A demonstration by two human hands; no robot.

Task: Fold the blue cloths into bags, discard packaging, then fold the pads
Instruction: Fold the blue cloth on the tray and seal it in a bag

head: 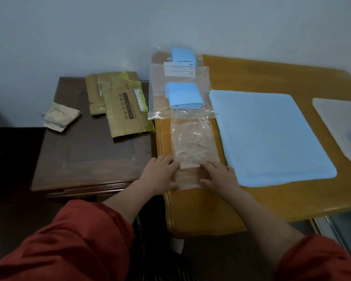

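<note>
Pressing on the clear plastic bag [190, 142] at the near left edge of the desk [272, 76], the left hand [162, 173] and right hand [219, 175] lie flat, each grip open with fingers extended on the film. A folded blue cloth [183, 96] in its bag lies just beyond, a second bagged cloth [183, 54] behind it; the large blue pad [270, 136] lies spread flat just right of the bags.

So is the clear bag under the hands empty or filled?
Empty: the clear bag lies flat and crumpled, see-through, with nothing visible inside.
</note>
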